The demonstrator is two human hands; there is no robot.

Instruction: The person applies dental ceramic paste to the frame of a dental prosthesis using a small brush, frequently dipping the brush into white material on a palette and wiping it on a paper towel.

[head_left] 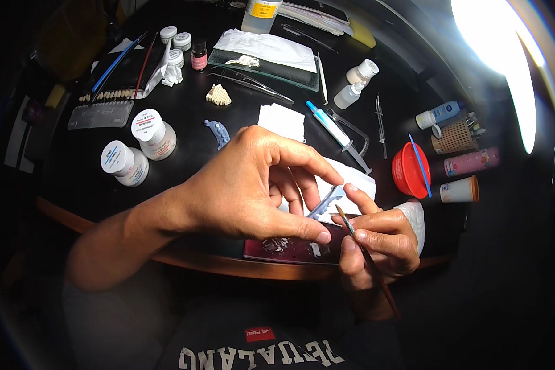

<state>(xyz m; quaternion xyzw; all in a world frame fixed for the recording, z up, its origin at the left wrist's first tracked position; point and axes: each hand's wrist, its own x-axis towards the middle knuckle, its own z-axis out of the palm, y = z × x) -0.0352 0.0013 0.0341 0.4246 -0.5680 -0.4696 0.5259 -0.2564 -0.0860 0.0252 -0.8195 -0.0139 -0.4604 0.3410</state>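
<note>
My remote view shows curved piece (327, 201): pale grey-blue | brush (370, 264): tan, black, then reddish brown | slab (253, 250): maroon | I see bowl (404, 169): bright red; thin stick (420, 165): blue | syringe (332, 127): pale blue, cap (310, 105) bright blue | cylinder (473, 161): pink, multicoloured motifs | tabletop (191, 145): black, front edge (228, 266) orange-brown

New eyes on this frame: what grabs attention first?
Probably the glaring white lamp at upper right. Then, near the centre, the left hand holding a blue-grey piece, and the right hand with a thin brush close to it. Farther right, a red bowl with a blue stick across it stands out.
</note>
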